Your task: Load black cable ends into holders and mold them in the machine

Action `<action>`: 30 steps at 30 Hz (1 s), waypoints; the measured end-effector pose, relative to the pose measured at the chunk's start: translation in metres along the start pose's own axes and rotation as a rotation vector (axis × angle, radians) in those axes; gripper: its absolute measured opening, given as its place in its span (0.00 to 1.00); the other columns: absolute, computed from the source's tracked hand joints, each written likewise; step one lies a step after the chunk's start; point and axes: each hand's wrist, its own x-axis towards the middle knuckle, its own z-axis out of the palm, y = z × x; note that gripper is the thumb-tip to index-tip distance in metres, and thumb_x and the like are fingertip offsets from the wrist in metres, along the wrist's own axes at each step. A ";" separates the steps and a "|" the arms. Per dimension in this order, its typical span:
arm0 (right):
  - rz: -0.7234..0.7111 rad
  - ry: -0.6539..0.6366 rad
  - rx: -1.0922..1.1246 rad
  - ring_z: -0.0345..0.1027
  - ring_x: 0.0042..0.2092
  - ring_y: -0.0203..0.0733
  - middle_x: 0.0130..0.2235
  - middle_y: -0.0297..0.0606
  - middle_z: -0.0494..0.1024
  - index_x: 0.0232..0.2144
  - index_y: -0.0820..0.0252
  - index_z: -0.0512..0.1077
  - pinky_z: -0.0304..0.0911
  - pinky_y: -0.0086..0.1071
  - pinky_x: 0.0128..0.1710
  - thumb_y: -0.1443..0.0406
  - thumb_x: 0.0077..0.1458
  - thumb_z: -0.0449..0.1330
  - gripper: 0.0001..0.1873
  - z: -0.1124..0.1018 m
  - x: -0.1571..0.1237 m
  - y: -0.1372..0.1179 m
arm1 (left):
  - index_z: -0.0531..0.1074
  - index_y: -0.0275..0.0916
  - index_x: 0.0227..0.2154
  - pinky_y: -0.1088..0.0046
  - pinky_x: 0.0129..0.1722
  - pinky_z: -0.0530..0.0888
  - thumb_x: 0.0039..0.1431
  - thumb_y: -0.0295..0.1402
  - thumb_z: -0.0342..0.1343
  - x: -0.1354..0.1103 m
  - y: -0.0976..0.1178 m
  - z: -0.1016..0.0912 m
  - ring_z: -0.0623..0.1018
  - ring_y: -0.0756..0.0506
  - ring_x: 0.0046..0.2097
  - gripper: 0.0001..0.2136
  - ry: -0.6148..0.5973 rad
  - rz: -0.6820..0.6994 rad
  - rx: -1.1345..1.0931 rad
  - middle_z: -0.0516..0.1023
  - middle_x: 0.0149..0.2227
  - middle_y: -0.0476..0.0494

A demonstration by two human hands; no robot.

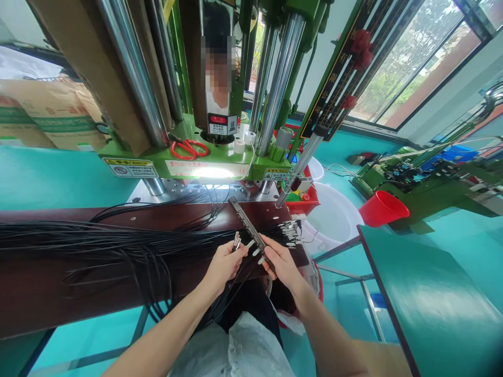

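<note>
My right hand (281, 259) is closed round the near end of a dark metal bar with slots along it (247, 225), which slants up and left over the bench. Close beside it, my left hand (226, 264) grips several black cables by their silvery connectors (237, 241). One pale connector (251, 244) sticks out from the left fingers toward the bar; whether it touches the bar I cannot tell. Two more pale connectors (257, 253) sit at the bar's near part, by my right fingers. Black cable hangs below my left hand.
A bundle of black cables (98, 238) runs along the brown bench (35, 283), with a cluster of connector ends (291, 234) at right. Behind stands a green press (236, 170) with a lit lamp and red-handled scissors (188, 149). White tubs (334, 209) and a green-topped table (428, 293) are right.
</note>
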 end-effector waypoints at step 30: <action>-0.006 0.018 -0.063 0.49 0.13 0.24 0.17 0.26 0.63 0.53 0.58 0.61 0.44 0.19 0.10 0.57 0.56 0.51 0.24 0.001 -0.001 -0.005 | 0.60 0.39 0.23 0.81 0.15 0.53 0.50 0.41 0.52 0.010 0.000 -0.011 0.55 0.57 0.17 0.11 0.145 0.351 0.269 0.56 0.17 0.58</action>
